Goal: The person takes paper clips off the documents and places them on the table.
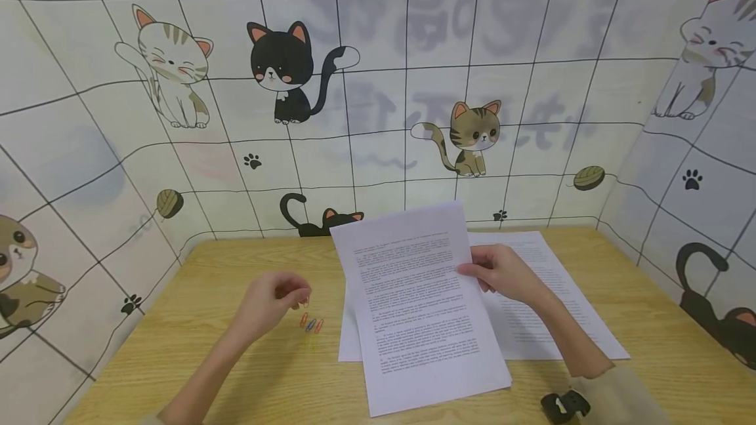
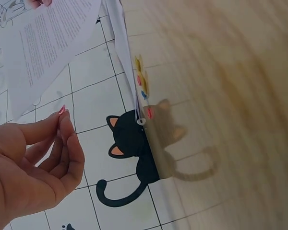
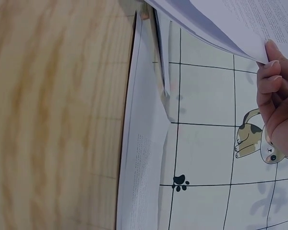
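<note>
My right hand (image 1: 504, 274) pinches the right edge of a few printed sheets (image 1: 413, 307), thumb in front and fingers behind, holding them tilted up off the table. Between the thumb and fingertips of my left hand (image 1: 273, 303) is a small red paper clip (image 2: 62, 109), raised above the table and apart from the paper. Just below that hand lie several loose paper clips, among them a blue paper clip (image 1: 310, 325), a red one (image 1: 319, 326) and a faint yellow one (image 1: 314, 344). In the right wrist view, the right fingers (image 3: 271, 72) grip the sheets' corner.
More printed paper (image 1: 549, 300) lies flat on the wooden table (image 1: 207, 320), behind and to the right of the held sheets. A white cloth wall (image 1: 378, 103) with cat drawings encloses the table's back and sides. A dark watch-like object (image 1: 565, 405) sits by the right sleeve.
</note>
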The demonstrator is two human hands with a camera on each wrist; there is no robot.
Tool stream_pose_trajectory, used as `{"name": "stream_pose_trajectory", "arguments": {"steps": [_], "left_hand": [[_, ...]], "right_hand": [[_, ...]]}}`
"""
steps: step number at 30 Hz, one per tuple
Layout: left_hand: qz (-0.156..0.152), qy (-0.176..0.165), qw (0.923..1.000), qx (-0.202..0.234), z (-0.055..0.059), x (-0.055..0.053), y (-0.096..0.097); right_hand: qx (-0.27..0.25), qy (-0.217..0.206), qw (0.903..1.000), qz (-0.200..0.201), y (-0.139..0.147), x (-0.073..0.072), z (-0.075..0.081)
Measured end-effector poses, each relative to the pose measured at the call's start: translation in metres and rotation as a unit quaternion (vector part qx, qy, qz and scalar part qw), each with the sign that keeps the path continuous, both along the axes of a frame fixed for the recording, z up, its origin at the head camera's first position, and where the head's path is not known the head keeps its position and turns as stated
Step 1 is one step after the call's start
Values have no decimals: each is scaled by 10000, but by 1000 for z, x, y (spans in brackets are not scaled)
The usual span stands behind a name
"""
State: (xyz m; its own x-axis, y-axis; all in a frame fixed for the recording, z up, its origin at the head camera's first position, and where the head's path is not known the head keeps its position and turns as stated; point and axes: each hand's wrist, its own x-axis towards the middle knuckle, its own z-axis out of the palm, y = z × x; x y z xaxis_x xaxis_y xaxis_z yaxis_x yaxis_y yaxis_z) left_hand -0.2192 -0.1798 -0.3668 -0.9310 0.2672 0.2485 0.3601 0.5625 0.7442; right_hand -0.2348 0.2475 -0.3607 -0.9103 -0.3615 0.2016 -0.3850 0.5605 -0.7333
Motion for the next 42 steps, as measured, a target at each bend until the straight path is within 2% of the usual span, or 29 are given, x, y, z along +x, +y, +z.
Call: {"name": "stream_pose_trajectory", "arguments": {"steps": [5, 13, 16, 20, 25, 28, 35, 42], "left_hand": [[-128, -278, 9995, -98, -4, 2, -8], [-84, -727, 9960, -521, -9, 5, -14], [-175, -765, 9950, -620, -12, 4, -17], [-467, -786, 9935, -673, -15, 2, -20], [-842, -897, 9907, -586, -21, -1, -22], [-957, -961, 9891, -570, -24, -2, -23], [-948, -1061, 9875, -684, -26, -2, -22], [-915, -976, 9880, -768, -25, -2, -20]], "right_hand": [[-47, -22, 10000, 21, 0, 2, 2], [-154, -72, 9998, 32, -2, 4, 4], [-150, -84, 9999, 15, -1, 4, 4], [-134, -90, 9999, -2, -2, 4, 4], [-135, -111, 9998, -2, -2, 4, 4], [-116, -112, 9999, -2, -1, 4, 4], [-84, -99, 9999, 0, -2, 3, 3], [-41, -107, 9999, -38, -2, 3, 4]]}}
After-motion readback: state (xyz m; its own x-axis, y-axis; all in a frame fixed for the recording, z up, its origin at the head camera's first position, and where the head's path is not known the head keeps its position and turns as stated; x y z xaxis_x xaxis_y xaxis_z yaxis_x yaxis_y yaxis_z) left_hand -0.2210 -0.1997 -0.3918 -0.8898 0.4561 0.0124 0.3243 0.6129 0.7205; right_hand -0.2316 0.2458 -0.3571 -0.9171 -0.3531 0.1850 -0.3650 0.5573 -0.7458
